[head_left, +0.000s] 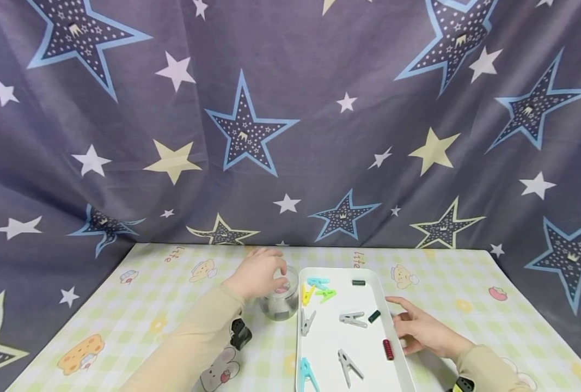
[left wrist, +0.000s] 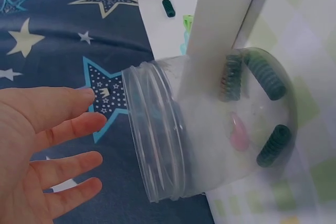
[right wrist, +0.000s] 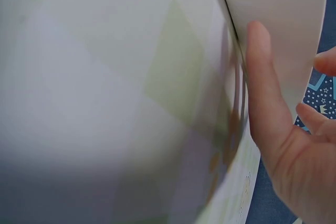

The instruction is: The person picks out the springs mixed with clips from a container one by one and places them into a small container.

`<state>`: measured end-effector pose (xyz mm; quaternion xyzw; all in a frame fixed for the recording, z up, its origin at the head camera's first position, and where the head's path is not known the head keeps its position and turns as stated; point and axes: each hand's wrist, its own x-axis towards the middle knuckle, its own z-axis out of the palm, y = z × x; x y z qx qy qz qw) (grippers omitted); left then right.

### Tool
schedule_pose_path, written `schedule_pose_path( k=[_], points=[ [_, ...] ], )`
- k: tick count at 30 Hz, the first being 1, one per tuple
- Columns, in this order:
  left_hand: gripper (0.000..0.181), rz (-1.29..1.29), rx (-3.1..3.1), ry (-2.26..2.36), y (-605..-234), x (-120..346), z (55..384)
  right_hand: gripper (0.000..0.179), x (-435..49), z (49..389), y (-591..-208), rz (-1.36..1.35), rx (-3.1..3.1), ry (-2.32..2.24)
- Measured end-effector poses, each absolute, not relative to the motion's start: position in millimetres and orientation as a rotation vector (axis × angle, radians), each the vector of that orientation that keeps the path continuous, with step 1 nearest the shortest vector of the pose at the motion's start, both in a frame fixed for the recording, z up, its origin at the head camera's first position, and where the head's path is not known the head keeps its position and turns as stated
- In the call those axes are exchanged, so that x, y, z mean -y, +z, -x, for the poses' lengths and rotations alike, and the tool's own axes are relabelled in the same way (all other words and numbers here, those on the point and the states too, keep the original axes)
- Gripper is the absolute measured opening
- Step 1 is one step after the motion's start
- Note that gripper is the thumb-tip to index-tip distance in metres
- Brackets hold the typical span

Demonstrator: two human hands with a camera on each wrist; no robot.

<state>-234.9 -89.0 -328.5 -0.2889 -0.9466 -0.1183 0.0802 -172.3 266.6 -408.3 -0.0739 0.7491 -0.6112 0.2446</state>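
Observation:
My left hand (head_left: 258, 272) is just above the mouth of a clear plastic jar (head_left: 277, 311), fingers apart and nothing between them. Inside the jar lie dark green springs (left wrist: 274, 145), seen through its wall in the left wrist view. To the right of the jar is a white tray (head_left: 329, 348). My right hand (head_left: 424, 329) rests at the tray's right side, with the thumb (right wrist: 262, 72) along the outer wall. Near that hand, a red spring (head_left: 388, 349) and a dark green spring (head_left: 374, 316) lie in the tray.
Also in the tray are grey clothespins (head_left: 353, 319), a blue clothespin (head_left: 307, 374), and a yellow clip (head_left: 307, 294) beside a green clip (head_left: 326, 295). Another dark spring (head_left: 358, 282) lies near the far rim. A starry curtain (head_left: 319, 163) hangs behind the checked tablecloth (head_left: 138, 310).

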Motion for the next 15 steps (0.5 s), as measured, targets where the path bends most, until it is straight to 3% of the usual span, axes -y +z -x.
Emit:
schedule_pose_path(
  k=[15],
  points=[
    [0.008,0.894,2.809,-0.338,-315.0,78.1,228.8,0.081,-267.8,173.2,-409.8,0.202,-2.022,-1.680]
  ],
)
